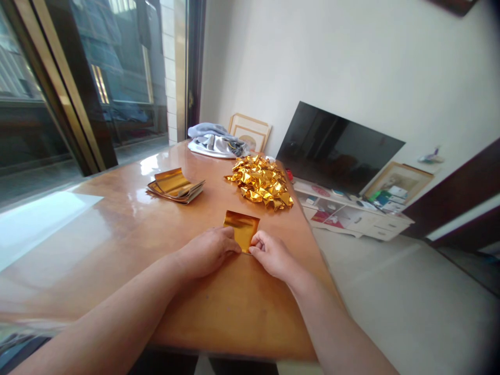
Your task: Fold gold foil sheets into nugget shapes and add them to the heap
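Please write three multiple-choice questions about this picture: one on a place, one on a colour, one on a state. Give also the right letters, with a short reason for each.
1. Where is the crumpled foil?
A) on the floor
B) on the table
C) inside a box

2. What colour is the square foil sheet?
A) silver
B) blue
C) gold

3. How is the TV screen?
A) dark
B) showing a bright picture
C) covered with a cloth

Answers:
1. B: the pile lies on the tabletop, beyond the hands.
2. C: the sheet shines gold between the left hand and the right hand.
3. A: the screen shows no picture, only dim reflections.
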Demonstrator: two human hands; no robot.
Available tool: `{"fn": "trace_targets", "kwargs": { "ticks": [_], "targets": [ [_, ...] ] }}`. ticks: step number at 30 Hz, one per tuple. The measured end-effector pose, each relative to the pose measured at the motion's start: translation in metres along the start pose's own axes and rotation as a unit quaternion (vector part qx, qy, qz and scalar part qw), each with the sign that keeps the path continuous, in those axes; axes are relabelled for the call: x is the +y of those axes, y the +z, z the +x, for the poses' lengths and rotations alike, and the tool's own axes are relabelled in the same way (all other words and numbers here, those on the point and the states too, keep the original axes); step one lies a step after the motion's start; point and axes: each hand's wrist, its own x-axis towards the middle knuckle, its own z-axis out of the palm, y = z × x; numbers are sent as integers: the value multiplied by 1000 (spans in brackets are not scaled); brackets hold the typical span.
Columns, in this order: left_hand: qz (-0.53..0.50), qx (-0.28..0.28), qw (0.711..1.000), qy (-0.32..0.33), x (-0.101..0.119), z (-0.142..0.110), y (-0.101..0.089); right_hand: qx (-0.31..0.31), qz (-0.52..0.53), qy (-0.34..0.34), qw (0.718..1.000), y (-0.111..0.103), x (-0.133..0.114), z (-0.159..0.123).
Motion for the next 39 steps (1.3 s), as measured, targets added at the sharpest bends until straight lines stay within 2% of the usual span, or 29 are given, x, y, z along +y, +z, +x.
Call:
{"fn": "trace_targets", "kwargs": {
  "ticks": [6, 11, 13, 15, 19, 23, 26, 30, 33, 36, 39],
  "targets": [
    [63, -2, 998, 7, -1, -1, 1, 21, -108, -46, 993, -3, -8, -7],
    [61, -2, 998, 20, -3, -1, 2, -2, -195, -19, 981, -14, -19, -13],
    [62, 1, 998, 24, -3, -1, 3, -13, -245, -17, 969, -19, -28, -18],
    [63, 2, 998, 27, -3, -1, 3, -26, -297, -41, 954, -21, -39, -25],
    [65, 2, 998, 24, -4, -1, 4, -66, -378, -79, 920, -15, -56, -38],
    [55, 5, 998, 18, -3, 0, 4, -78, -438, -70, 893, -8, -60, -47],
    [44, 6, 999, 9, -1, 0, 2, -91, -460, -52, 882, -11, -61, -51],
    [43, 7, 999, 8, 1, 1, 0, -82, -464, -39, 881, -19, -64, -53],
    [44, 2, 999, 7, 2, 1, 0, -51, -456, -29, 888, -18, -68, -49],
    [55, -3, 999, 2, 2, 1, -1, -23, -418, -47, 907, -8, -73, -42],
    [66, -5, 998, 5, 2, 1, -1, -32, -386, -35, 921, 7, -73, -37]
  ]
}}
